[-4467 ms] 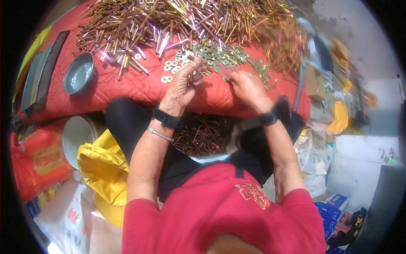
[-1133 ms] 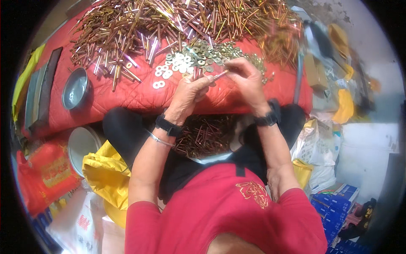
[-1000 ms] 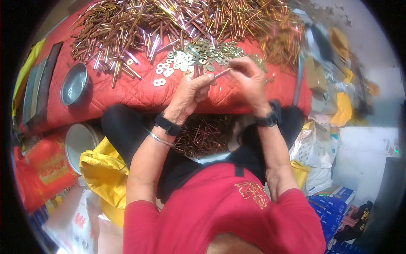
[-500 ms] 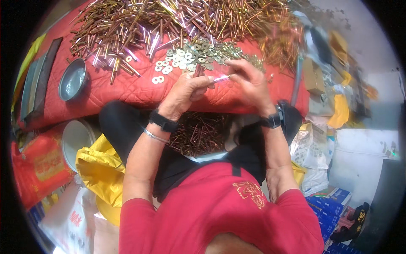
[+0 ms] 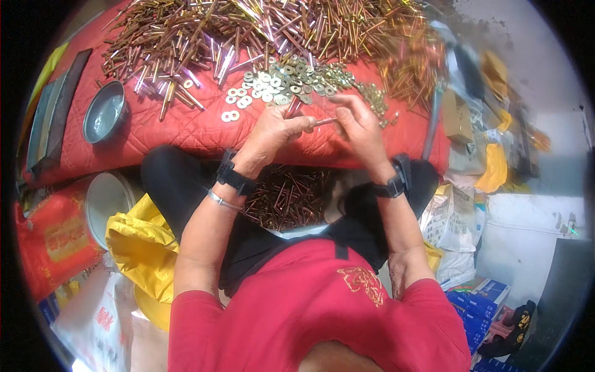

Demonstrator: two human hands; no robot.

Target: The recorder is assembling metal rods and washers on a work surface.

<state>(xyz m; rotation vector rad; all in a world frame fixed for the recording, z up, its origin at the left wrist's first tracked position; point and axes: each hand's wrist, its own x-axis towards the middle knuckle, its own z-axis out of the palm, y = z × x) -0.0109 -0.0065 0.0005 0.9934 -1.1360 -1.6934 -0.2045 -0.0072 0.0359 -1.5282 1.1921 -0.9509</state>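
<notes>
My left hand [image 5: 273, 133] is closed round a few coppery bolts, whose ends poke up [image 5: 293, 107] past the curled fingers. One bolt [image 5: 324, 122] juts to the right from its thumb and forefinger. At that bolt's far end is my right hand [image 5: 361, 131], thumb and fingers bent in against the tip. Whether a small part sits between them cannot be made out. Just beyond my hands lie flat round washers [image 5: 266, 85], with small brassy nuts [image 5: 372, 94] heaped to their right. A large pile of loose bolts [image 5: 204, 37] covers the far side of the red quilted cover [image 5: 167, 133].
A grey metal bowl [image 5: 104, 111] stands at the left on the cover, near long dark bars [image 5: 56, 118]. Between my legs is a container of more bolts [image 5: 288, 195]. A yellow bag [image 5: 145, 239] lies at left; boxes [image 5: 457, 118] and bags stand at right.
My right hand was blurred by motion at the bolt's end and now holds still there, fingers closer in. My left hand keeps its bolts, the jutting one tilted slightly less.
</notes>
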